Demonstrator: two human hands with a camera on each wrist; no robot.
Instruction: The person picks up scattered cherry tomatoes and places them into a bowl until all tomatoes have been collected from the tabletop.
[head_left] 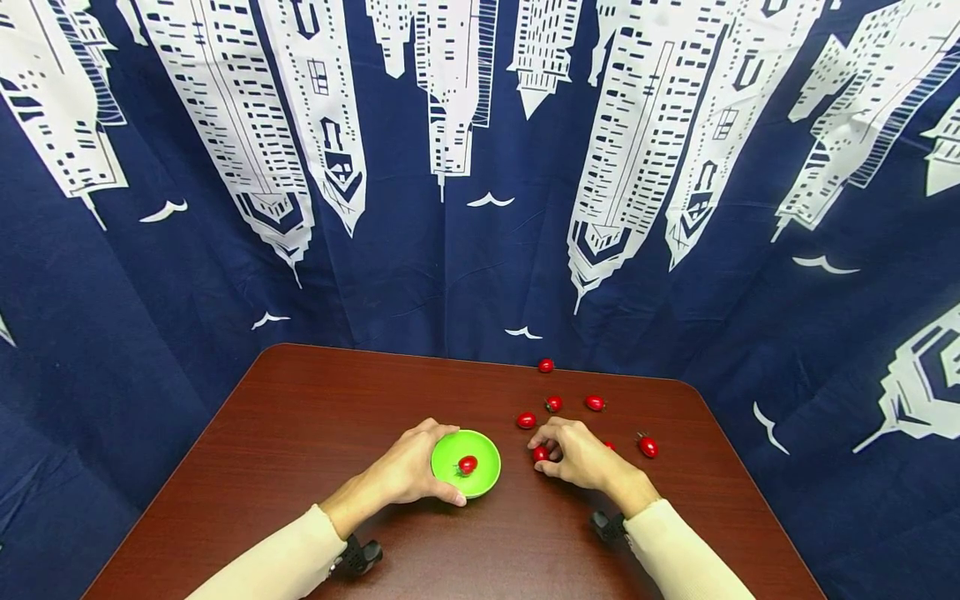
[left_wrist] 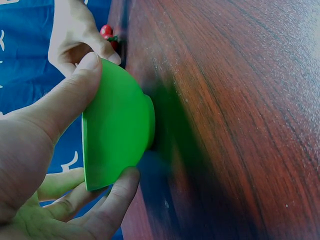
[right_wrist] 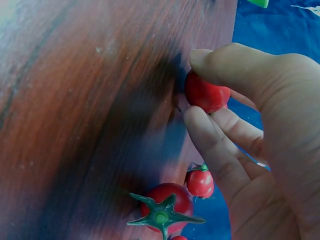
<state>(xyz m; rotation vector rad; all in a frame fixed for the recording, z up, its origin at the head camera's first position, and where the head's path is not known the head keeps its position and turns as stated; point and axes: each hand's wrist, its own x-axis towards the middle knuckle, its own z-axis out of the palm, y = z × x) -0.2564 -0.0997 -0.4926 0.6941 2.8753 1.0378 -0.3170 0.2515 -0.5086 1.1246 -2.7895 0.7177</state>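
My left hand (head_left: 411, 467) grips a small green bowl (head_left: 487, 477) from its left side, thumb on the near edge and fingers on the far edge. Inside the bowl lies one red cherry tomato (head_left: 467, 465). In the left wrist view the bowl's side (left_wrist: 112, 130) shows, its base close to the table; whether they touch I cannot tell. To the right, my right hand (head_left: 581, 454) pinches another cherry tomato (right_wrist: 207, 94) between thumb and fingers, close to the tabletop. A cherry tomato (head_left: 527, 421) lies just beyond that hand, and one (head_left: 609, 446) is partly hidden behind it.
More cherry tomatoes lie on the brown wooden table (head_left: 360, 400): one (head_left: 546, 365) at the back edge, two (head_left: 553, 404) (head_left: 595, 402) nearer, one (head_left: 648, 447) at right. A blue curtain (head_left: 405, 275) with white buildings hangs behind the table.
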